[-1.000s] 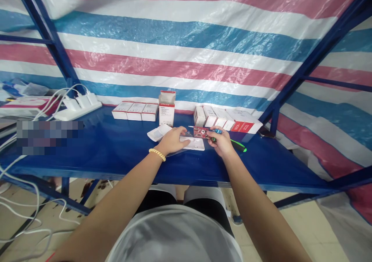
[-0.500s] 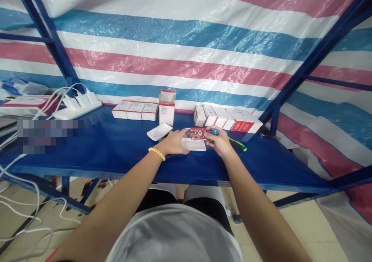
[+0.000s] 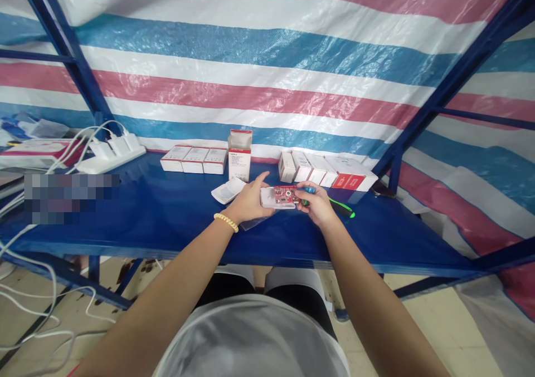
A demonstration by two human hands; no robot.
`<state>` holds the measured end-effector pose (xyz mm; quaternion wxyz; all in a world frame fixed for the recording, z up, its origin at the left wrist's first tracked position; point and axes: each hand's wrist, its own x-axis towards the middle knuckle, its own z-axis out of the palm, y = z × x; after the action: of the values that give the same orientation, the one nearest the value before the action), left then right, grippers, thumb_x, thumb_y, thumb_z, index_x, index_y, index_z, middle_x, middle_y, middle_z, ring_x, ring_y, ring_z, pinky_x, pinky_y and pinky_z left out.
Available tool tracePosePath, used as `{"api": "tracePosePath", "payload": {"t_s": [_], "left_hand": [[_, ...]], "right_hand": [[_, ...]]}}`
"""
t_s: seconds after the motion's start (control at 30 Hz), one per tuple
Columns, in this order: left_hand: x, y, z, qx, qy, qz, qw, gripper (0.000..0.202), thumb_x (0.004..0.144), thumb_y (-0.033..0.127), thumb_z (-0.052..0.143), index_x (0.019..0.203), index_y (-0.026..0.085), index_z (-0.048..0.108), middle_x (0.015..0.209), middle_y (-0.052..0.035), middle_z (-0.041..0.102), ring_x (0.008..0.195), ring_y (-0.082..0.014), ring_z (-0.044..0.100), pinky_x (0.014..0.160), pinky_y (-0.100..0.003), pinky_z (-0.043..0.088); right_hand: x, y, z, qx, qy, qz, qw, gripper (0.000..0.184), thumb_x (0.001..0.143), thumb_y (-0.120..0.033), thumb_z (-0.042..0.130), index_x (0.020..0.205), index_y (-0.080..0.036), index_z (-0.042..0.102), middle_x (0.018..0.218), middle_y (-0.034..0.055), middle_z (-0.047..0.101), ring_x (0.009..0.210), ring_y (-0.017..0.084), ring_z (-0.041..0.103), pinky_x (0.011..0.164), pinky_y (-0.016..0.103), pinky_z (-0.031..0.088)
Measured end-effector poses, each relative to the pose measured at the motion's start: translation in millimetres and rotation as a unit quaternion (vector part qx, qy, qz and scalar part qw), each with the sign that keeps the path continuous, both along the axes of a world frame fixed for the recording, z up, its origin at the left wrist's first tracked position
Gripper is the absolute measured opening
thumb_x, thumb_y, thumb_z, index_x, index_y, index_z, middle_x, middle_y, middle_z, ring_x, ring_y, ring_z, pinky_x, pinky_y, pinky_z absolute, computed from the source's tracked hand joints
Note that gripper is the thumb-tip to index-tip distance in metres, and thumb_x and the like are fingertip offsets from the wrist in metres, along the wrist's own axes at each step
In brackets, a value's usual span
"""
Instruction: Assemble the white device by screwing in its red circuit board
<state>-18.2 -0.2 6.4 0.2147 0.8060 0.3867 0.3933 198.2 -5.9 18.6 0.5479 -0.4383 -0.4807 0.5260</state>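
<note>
Red board (image 3: 286,196) over open white case (image 3: 268,198); seated or not, can't tell.
Left hand (image 3: 249,200) grips case's left end, right hand (image 3: 316,204) pinches board's right end. Cover (image 3: 228,190) off, on bench (image 3: 167,215).

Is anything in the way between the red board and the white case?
Nothing that I can see. The right hand holds the red board over part of the white case, and the left hand grips the case's other end. What's underneath the board is hidden.
</note>
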Motion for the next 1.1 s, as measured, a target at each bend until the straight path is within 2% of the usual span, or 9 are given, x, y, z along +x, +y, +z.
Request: {"api": "tracePosePath", "payload": {"t_s": [0.23, 0.33, 0.47, 0.63, 0.77, 0.9, 1.1], "left_hand": [[-0.1, -3.2, 2.5, 0.004, -0.007, -0.001, 1.000, 0.103, 0.065, 0.033, 0.078, 0.150, 0.019, 0.022, 0.123, -0.0109, 0.062, 0.107, -0.0265, 0.064, 0.093, -0.040, 0.050], [0.6, -3.1, 2.5, 0.014, 0.007, 0.002, 1.000, 0.095, 0.065, 0.033, 0.078, 0.146, 0.017, 0.031, 0.125, -0.0125, 0.062, 0.110, -0.0276, 0.064, 0.097, -0.041, 0.050], [1.8, -0.3, -1.0, 0.044, 0.042, 0.012, 0.998, 0.080, 0.065, 0.030, 0.078, 0.137, 0.016, 0.046, 0.133, -0.0137, 0.060, 0.120, -0.0300, 0.059, 0.104, -0.043, 0.047], [2.8, 3.1, -5.8, 0.077, 0.050, 0.030, 0.995, 0.075, 0.067, 0.033, 0.079, 0.133, 0.012, 0.050, 0.130, -0.0155, 0.062, 0.117, -0.0293, 0.061, 0.103, -0.043, 0.048], [2.3, 3.7, -6.0, 0.093, 0.047, 0.028, 0.994, 0.068, 0.067, 0.033, 0.080, 0.127, 0.014, 0.055, 0.125, -0.0133, 0.065, 0.113, -0.0281, 0.063, 0.101, -0.042, 0.050], [1.7, 3.3, -5.0, 0.089, 0.054, 0.015, 0.994, 0.067, 0.067, 0.031, 0.080, 0.126, 0.014, 0.056, 0.125, -0.0125, 0.064, 0.114, -0.0275, 0.062, 0.101, -0.042, 0.049], [2.3, 3.3, -6.1, 0.080, 0.086, -0.005, 0.993, 0.071, 0.064, 0.028, 0.081, 0.128, 0.016, 0.054, 0.128, -0.0113, 0.063, 0.115, -0.0275, 0.061, 0.101, -0.041, 0.048]], "right_hand": [[-1.2, 0.5, -2.0, 0.002, -0.008, 0.019, 1.000, 0.046, 0.053, -0.029, 0.082, 0.090, -0.020, 0.056, 0.058, -0.0047, 0.061, 0.038, 0.010, 0.054, 0.032, 0.016, 0.027], [-2.0, 1.4, -3.7, 0.015, -0.009, 0.018, 1.000, 0.048, 0.053, -0.032, 0.084, 0.090, -0.020, 0.056, 0.059, -0.0043, 0.061, 0.039, 0.011, 0.056, 0.031, 0.016, 0.025], [-2.6, 2.6, -5.7, 0.017, -0.024, 0.031, 0.999, 0.047, 0.053, -0.036, 0.086, 0.085, -0.020, 0.056, 0.057, -0.0051, 0.059, 0.034, 0.007, 0.048, 0.032, 0.016, 0.021], [-4.8, 2.7, -7.0, 0.021, -0.032, 0.039, 0.999, 0.046, 0.054, -0.038, 0.086, 0.082, -0.020, 0.054, 0.059, -0.0051, 0.060, 0.034, 0.006, 0.047, 0.033, 0.016, 0.024], [-6.2, 1.8, -7.6, 0.018, -0.048, 0.051, 0.997, 0.047, 0.054, -0.038, 0.086, 0.083, -0.019, 0.055, 0.061, -0.0047, 0.062, 0.035, 0.006, 0.048, 0.034, 0.017, 0.028], [-5.4, 1.6, -7.3, 0.012, -0.057, 0.044, 0.997, 0.050, 0.053, -0.038, 0.085, 0.089, -0.019, 0.056, 0.061, -0.0050, 0.061, 0.037, 0.007, 0.049, 0.036, 0.017, 0.026], [-5.8, 0.3, -7.4, 0.022, -0.103, 0.076, 0.992, 0.043, 0.057, -0.037, 0.083, 0.088, -0.019, 0.058, 0.057, -0.0050, 0.060, 0.039, 0.009, 0.051, 0.038, 0.019, 0.029]]}}
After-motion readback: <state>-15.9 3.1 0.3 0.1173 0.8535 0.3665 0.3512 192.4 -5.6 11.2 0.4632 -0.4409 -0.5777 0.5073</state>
